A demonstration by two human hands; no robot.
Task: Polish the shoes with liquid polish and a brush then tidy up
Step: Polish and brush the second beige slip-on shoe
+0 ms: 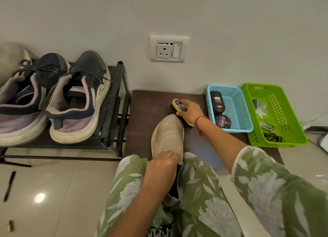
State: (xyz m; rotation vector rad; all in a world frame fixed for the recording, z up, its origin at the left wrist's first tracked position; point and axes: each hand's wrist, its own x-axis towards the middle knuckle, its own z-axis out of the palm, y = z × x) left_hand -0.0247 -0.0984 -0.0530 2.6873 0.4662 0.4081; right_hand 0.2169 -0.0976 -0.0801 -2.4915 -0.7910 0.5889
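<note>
Between my knees, the heel end of the beige shoe (168, 133) is mostly lost from view: my left hand (162, 165) covers its opening, fingers curled over the collar and gripping it, and the back part drops into shadow between the green patterned trouser legs. The brush (178, 105) is half hidden too; my right hand (191, 111) is wrapped round it, so I see only its yellow back, a label and a strip of dark bristle. I can't tell whether the bristles touch the toe or sit just beside it.

The shoe is a pale knit slip-on with a cream sole edge. Its long axis runs from my lap toward the wall, toe pointing away, over the dark board (147, 109).

The blue basket (237, 103) holds a black polish bottle (216, 101) and a tin (223, 121). The green basket's (276, 142) contents are hard to make out.
</note>
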